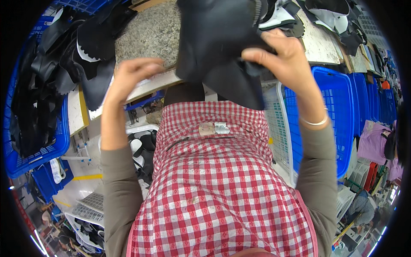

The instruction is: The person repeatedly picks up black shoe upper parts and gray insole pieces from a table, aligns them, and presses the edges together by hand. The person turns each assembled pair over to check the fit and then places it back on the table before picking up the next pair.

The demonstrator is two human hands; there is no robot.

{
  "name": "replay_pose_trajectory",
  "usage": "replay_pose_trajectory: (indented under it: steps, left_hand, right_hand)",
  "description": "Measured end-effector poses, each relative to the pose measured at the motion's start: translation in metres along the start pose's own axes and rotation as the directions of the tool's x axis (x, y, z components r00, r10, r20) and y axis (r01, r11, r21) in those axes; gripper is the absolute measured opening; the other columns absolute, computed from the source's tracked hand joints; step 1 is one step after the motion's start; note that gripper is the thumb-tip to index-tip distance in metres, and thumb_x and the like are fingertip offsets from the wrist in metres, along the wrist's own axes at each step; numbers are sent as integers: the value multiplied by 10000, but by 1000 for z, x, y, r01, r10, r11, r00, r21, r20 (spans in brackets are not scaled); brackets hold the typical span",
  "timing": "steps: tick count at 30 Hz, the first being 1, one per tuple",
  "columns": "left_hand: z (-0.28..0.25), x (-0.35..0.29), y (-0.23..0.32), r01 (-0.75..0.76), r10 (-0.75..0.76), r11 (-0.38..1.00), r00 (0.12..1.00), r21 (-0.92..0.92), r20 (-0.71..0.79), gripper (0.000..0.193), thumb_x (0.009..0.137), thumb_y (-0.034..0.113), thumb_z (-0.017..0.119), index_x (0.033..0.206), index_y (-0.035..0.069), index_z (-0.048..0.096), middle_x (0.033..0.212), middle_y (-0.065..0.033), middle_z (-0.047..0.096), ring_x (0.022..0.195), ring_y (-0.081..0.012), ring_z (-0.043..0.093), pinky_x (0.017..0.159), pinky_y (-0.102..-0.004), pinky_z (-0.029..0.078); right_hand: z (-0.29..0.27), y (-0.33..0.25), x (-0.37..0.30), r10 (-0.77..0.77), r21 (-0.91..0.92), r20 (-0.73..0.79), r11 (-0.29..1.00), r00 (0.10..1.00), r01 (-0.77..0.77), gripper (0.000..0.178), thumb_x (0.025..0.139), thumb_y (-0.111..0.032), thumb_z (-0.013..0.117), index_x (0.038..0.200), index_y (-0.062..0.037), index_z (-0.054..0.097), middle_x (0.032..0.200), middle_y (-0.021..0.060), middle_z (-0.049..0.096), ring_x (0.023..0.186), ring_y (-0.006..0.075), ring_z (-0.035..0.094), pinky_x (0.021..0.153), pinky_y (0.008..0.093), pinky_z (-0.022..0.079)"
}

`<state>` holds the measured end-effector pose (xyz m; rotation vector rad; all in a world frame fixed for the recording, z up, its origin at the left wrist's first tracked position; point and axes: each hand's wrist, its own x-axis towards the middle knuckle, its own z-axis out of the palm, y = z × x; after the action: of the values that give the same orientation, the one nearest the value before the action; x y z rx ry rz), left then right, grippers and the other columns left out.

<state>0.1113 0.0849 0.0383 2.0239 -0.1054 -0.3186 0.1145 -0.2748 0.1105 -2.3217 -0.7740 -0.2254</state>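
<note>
A large, smooth black leather-like piece [220, 40] hangs over the near edge of the worktable, its lower corner reaching toward my apron. My right hand [282, 58] grips its right side between thumb and fingers; the fingertips are partly hidden behind the folds. To the left of the piece, my left hand [139, 70] hovers by the table edge, holding nothing. Its fingers are stretched out toward the piece and slightly blurred. Under both lies a speckled grey stone slab [147, 36].
Black cut pieces [92, 43] are heaped at the left, above a filled blue crate [62, 132]. More black and white pieces [280, 17] lie at the back right. Blue baskets [338, 77] stand right of me. A white basket [147, 128] of dark pieces sits below the table.
</note>
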Motion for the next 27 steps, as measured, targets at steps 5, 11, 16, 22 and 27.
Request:
replay_pose_trajectory:
  steps: [5,11,16,22,27]
  left_hand:
    - [-13,-56,-6,-152,197,794,980,-588,12,500,1093,365,554,1233,-96,689,992,-178,765,758,-202,744,711,-282,626]
    - [60,-84,-22,366,-237,920,804,-139,545,843,1047,670,451,1149,-122,720,935,-203,769,607,-224,738,552,-300,635]
    - [88,-81,-35,446,-44,648,832,-618,554,583,996,274,743,1421,-81,558,1218,-196,714,1070,-195,716,894,-344,638]
    - [112,-68,-24,-297,306,943,951,-152,36,556,817,10,838,1311,-20,584,1213,-159,717,1070,-287,727,909,-367,580]
    - [141,-67,-24,-568,621,763,777,309,-103,501,835,-6,783,1288,83,587,1134,-197,680,1082,-410,683,865,-428,560]
  right_hand:
    - [7,-31,-39,-677,-326,320,578,663,748,107,678,-245,674,650,-143,657,643,-25,614,891,176,591,924,337,470]
    - [37,-45,-68,-730,-369,371,452,574,812,112,700,-236,673,654,-141,637,691,-37,604,952,163,576,941,308,445]
    - [47,-39,-83,-691,-426,251,550,677,719,124,732,-207,703,815,-118,729,707,-69,585,929,158,578,854,306,450]
    - [50,-27,-91,-633,-485,113,638,766,599,134,720,-221,713,827,-146,740,693,-67,620,865,139,591,809,318,451]
    - [57,-24,-104,-532,-444,99,733,841,516,110,685,-243,694,736,-149,718,637,-70,609,794,150,566,773,325,447]
